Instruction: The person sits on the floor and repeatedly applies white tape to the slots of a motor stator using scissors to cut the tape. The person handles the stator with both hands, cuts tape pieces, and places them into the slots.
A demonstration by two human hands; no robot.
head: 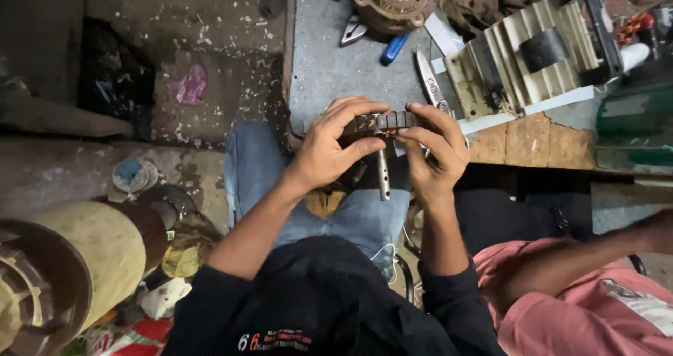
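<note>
A dark slotted motor core (382,123) with a metal shaft (383,176) is gripped between the left hand (328,152) and right hand (436,152), fingers clenched at each end, apparently for steadiness. It is held over the lap, beside the counter (329,68) edge.

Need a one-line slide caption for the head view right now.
Left hand and right hand grip a dark slotted rotor with steel shaft over a workbench.

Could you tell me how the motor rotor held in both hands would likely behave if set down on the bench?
The rotor looks like stacked metal, so probably stiff and heavy for its size. Its round body and thin steel shaft suggest it could roll on the grey bench.
</note>
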